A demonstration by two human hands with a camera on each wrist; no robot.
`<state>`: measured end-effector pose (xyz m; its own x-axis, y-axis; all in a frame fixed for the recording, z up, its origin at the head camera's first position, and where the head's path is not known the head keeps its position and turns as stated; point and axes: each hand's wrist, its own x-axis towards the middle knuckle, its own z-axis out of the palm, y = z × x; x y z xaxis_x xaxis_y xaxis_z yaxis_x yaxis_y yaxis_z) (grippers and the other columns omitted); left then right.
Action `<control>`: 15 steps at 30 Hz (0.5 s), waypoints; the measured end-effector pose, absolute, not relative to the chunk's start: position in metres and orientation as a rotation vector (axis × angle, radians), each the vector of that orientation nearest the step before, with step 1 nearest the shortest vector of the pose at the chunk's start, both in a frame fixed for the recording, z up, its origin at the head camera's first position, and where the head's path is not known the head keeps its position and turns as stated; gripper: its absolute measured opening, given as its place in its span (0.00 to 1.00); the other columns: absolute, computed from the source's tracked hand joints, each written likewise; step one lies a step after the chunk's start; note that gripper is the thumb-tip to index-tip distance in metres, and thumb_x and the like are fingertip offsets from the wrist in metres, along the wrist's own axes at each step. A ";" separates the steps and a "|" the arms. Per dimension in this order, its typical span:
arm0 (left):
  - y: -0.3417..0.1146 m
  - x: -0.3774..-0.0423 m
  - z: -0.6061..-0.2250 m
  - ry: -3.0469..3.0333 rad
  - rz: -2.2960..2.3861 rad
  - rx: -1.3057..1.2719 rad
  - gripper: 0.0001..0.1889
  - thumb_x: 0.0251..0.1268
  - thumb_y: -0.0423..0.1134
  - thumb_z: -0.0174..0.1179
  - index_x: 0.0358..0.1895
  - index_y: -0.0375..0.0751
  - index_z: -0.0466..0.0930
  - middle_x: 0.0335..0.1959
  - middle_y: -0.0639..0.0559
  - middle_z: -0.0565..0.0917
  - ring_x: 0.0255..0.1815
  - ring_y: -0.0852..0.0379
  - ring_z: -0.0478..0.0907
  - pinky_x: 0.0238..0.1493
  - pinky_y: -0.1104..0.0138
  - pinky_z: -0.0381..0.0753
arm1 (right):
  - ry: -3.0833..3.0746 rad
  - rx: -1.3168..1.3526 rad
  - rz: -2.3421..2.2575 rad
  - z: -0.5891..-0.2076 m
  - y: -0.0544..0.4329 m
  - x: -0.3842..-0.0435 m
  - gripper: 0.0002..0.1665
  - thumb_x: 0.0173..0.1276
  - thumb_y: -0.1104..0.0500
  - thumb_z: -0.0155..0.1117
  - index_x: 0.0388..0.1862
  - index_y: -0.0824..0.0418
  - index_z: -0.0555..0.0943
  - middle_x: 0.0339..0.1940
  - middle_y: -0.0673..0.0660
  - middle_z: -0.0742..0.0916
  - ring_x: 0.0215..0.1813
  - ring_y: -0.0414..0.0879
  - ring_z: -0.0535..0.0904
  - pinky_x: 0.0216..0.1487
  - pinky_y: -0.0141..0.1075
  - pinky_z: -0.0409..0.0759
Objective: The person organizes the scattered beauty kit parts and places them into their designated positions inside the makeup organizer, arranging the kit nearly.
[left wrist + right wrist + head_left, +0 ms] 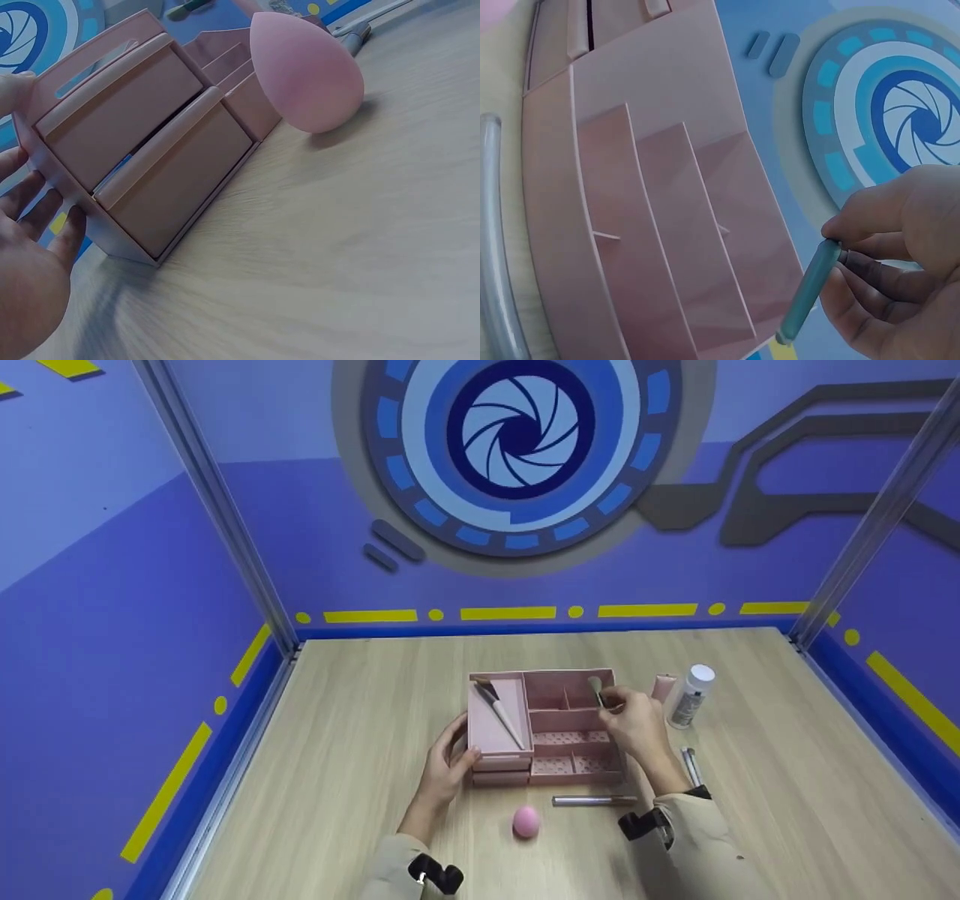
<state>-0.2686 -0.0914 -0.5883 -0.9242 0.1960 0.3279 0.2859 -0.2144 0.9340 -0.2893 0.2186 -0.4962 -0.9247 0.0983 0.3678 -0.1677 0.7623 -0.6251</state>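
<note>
A pink makeup organizer (504, 765) with drawers and open compartments stands mid-table. My left hand (442, 769) holds its left side, thumb at the front top corner; in the left wrist view, the fingers (31, 217) lie along the side wall. My right hand (636, 724) pinches a makeup brush (595, 687) with a green end over the back right compartment. In the right wrist view, the brush's green part (810, 289) points down beside the organizer's edge. Another brush (499, 712), with a white handle, lies across the organizer's left top.
A pink egg-shaped makeup sponge (526, 822) and a silver-handled brush (592, 801) lie in front of the organizer. To the right are a white-capped bottle (691, 697), a pink tube (663, 688) and silver brushes (691, 766) by the right forearm.
</note>
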 end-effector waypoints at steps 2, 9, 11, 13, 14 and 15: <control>-0.091 -0.269 -0.589 -1.925 -2.327 -0.596 0.34 0.67 0.29 0.58 0.73 0.26 0.53 0.74 0.29 0.56 0.76 0.35 0.51 0.67 0.69 0.70 | -2.579 0.058 0.961 -0.494 0.217 -0.290 0.15 0.52 0.64 0.68 0.41 0.63 0.86 0.32 0.59 0.90 0.35 0.51 0.86 0.39 0.46 0.83; -0.092 -0.270 -0.589 -1.915 -2.312 -0.615 0.34 0.67 0.28 0.58 0.73 0.25 0.54 0.74 0.28 0.56 0.76 0.34 0.51 0.67 0.69 0.70 | -2.567 0.072 0.934 -0.488 0.211 -0.295 0.15 0.53 0.63 0.69 0.42 0.63 0.87 0.32 0.59 0.90 0.34 0.52 0.86 0.39 0.48 0.83; -0.092 -0.270 -0.590 -1.903 -2.323 -0.628 0.34 0.67 0.28 0.57 0.73 0.25 0.53 0.73 0.28 0.56 0.75 0.32 0.52 0.64 0.69 0.73 | -2.569 0.073 0.933 -0.487 0.209 -0.296 0.15 0.54 0.63 0.69 0.42 0.63 0.86 0.32 0.59 0.90 0.35 0.52 0.86 0.39 0.48 0.83; -0.092 -0.270 -0.590 -1.895 -2.340 -0.634 0.34 0.67 0.28 0.57 0.73 0.25 0.52 0.73 0.27 0.56 0.74 0.31 0.51 0.61 0.69 0.76 | -2.570 0.074 0.936 -0.485 0.207 -0.296 0.15 0.54 0.63 0.69 0.43 0.63 0.86 0.33 0.59 0.90 0.35 0.52 0.86 0.39 0.48 0.83; -0.092 -0.271 -0.590 -1.889 -2.352 -0.635 0.34 0.68 0.28 0.57 0.73 0.25 0.52 0.73 0.27 0.56 0.74 0.30 0.52 0.60 0.69 0.77 | -2.568 0.076 0.940 -0.484 0.205 -0.296 0.15 0.54 0.63 0.69 0.43 0.63 0.86 0.33 0.59 0.90 0.36 0.53 0.86 0.39 0.48 0.83; -0.092 -0.271 -0.590 -1.884 -2.362 -0.635 0.34 0.68 0.28 0.56 0.73 0.25 0.52 0.73 0.27 0.56 0.74 0.30 0.52 0.58 0.69 0.78 | -2.566 0.079 0.945 -0.484 0.204 -0.296 0.15 0.54 0.63 0.69 0.43 0.63 0.86 0.33 0.60 0.90 0.36 0.53 0.86 0.39 0.48 0.83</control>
